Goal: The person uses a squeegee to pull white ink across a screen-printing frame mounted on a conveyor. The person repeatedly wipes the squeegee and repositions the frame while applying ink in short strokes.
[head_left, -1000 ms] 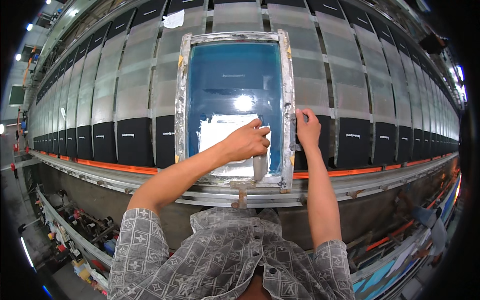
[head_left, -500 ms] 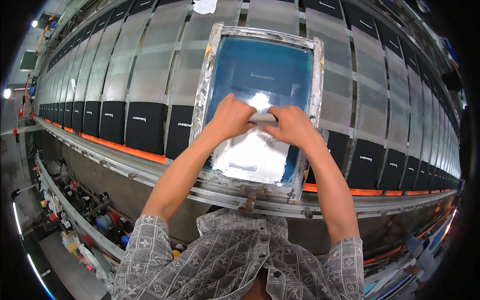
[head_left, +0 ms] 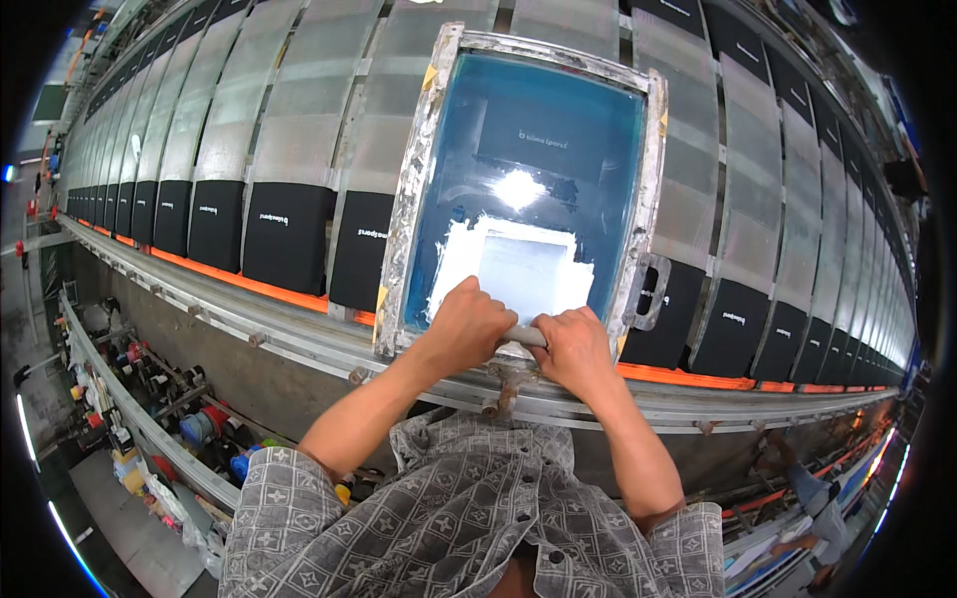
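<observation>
My left hand (head_left: 477, 319) and my right hand (head_left: 570, 349) are closed on a grey squeegee (head_left: 523, 336) at the near end of a screen printing frame (head_left: 444, 45). The frame's blue mesh (head_left: 533, 105) carries a small pale logo near the far end. White ink (head_left: 449, 269) lies spread over its near part, around a smoother, paler rectangle (head_left: 520, 264). A metal handle (head_left: 650, 294) sticks out from the frame's right side.
Long rows of pale boards with black fabric pieces (head_left: 284, 234) run left and right. An orange strip (head_left: 229, 276) and metal rail (head_left: 179, 299) edge them. Tins and tools (head_left: 199, 429) lie lower left. Another person (head_left: 817, 518) is at the lower right.
My right hand left the frame's side handle and joined my left on the squeegee. Both then moved toward me with it, uncovering the pale rectangle in the ink. The view shifted.
</observation>
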{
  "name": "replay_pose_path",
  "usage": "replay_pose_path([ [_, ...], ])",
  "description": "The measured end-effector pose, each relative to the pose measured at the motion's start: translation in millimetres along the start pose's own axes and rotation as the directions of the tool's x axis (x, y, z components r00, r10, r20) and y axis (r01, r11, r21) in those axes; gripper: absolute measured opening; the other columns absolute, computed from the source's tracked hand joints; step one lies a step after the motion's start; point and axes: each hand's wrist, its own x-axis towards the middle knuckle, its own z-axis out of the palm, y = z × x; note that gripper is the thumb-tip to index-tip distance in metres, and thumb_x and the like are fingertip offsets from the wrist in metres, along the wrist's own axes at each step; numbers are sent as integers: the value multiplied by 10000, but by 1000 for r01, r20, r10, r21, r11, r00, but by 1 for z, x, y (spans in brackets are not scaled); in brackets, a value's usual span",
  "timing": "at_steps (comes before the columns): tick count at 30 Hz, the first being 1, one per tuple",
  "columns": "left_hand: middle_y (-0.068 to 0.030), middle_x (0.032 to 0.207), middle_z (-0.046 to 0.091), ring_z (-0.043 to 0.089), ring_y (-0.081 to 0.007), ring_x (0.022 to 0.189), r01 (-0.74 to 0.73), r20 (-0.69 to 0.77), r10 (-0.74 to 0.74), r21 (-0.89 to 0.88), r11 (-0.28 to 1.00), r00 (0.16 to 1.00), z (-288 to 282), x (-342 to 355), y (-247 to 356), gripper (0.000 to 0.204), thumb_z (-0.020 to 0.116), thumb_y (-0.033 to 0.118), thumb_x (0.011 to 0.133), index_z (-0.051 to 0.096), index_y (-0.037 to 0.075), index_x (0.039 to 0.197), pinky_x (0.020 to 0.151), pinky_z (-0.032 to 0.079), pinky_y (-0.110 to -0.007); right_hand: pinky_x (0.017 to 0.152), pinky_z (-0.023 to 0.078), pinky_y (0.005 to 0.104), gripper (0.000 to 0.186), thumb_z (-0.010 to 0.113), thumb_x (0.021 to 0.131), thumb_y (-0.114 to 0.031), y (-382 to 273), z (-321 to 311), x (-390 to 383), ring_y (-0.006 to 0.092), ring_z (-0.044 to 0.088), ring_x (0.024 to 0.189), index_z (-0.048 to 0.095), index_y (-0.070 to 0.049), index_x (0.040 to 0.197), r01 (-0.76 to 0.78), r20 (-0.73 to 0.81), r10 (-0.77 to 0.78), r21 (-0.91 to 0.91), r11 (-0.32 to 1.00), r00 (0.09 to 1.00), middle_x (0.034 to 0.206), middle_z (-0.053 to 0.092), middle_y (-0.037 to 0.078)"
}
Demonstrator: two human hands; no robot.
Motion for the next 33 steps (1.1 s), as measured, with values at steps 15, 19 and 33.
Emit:
replay_pose_path([
  [15, -81, 630, 627, 613, -300, 662, 59, -78, -49, 133, 989, 996, -33, 94, -52, 164, 789, 234, 642, 668, 135, 692, 731, 430, -405, 615, 483, 447, 196, 767, 703, -185, 46, -39, 89, 364, 623, 639, 633, -56, 765, -67, -32, 64, -81, 994, 997, 638, 621, 156],
  [19, -41, 664, 653, 632, -270, 669, 47, 27, -50, 114, 992, 998, -4, 33, -20, 134, 758, 216, 681, 649, 141, 701, 723, 416, -397, 581, 481, 426, 199, 771, 665, -169, 18, -8, 31, 314, 615, 571, 595, -90, 717, 15, -43, -19, -93, 996, 999, 569, 586, 105],
  [33, -38, 773, 691, 621, -259, 705, 21, -219, 9, 136, 991, 976, -30, 69, -45, 116, 730, 105, 643, 709, 142, 751, 721, 422, -384, 700, 456, 372, 274, 651, 895, -309, 119, -27, 5, 276, 591, 722, 634, -37, 923, -591, -467, 760, 481, 648, 453, 821, 654, 134],
])
